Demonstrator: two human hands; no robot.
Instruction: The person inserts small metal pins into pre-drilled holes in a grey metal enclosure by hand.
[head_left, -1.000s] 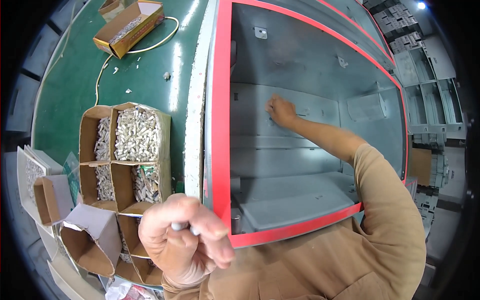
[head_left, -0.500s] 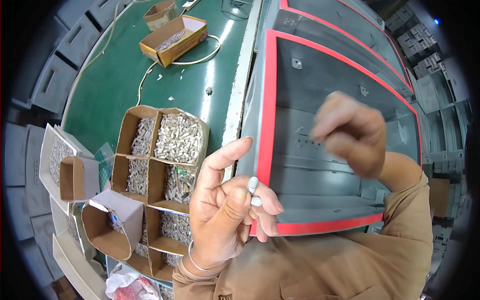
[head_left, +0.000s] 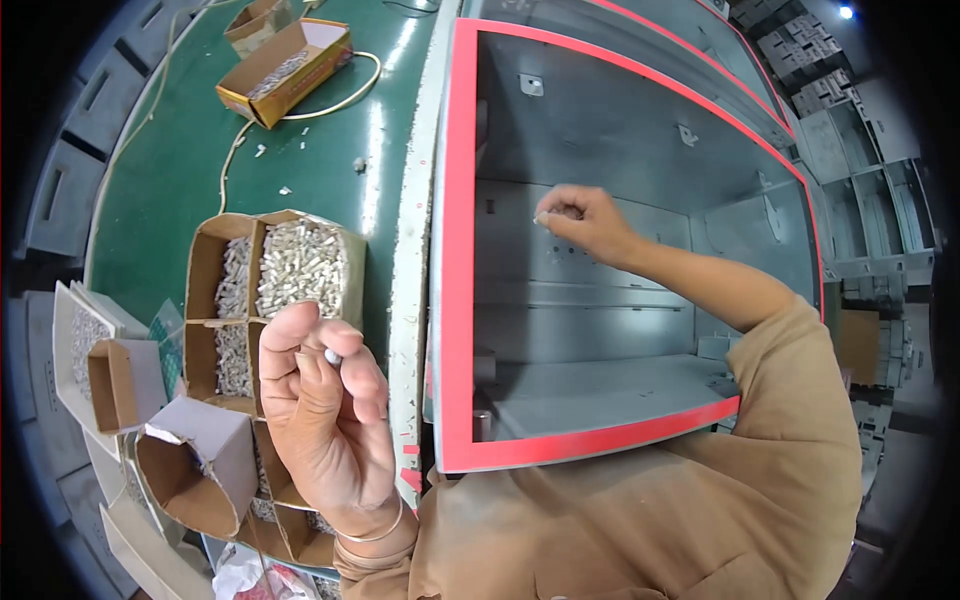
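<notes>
My left hand point(head_left: 325, 420) is raised over the divided cardboard box, palm up and fingers curled. Between its thumb and fingers sits a small white rounded piece point(head_left: 332, 356); whether more lie behind the fingers is hidden. My right hand point(head_left: 592, 225) reaches into a grey metal cabinet point(head_left: 560, 400) whose front rim carries red tape point(head_left: 459, 250). Its thumb and fingertips are pinched near the cabinet's back wall, with a small pale piece point(head_left: 541, 217) at their tips. Several small holes point(head_left: 575, 255) show in that wall just below the hand.
The divided cardboard box point(head_left: 205, 320) holds small pale cylindrical pieces point(head_left: 300, 265) on the green table point(head_left: 150, 225). A yellow carton point(head_left: 300, 88) with similar pieces and a cable point(head_left: 222, 180) lie farther back. A smaller open carton point(head_left: 205, 450) rests on the divided box.
My right hand has gone from in front of the cabinet to deep inside it, near the back wall. My left hand appears farther left with its fingers more curled. The view has shifted.
</notes>
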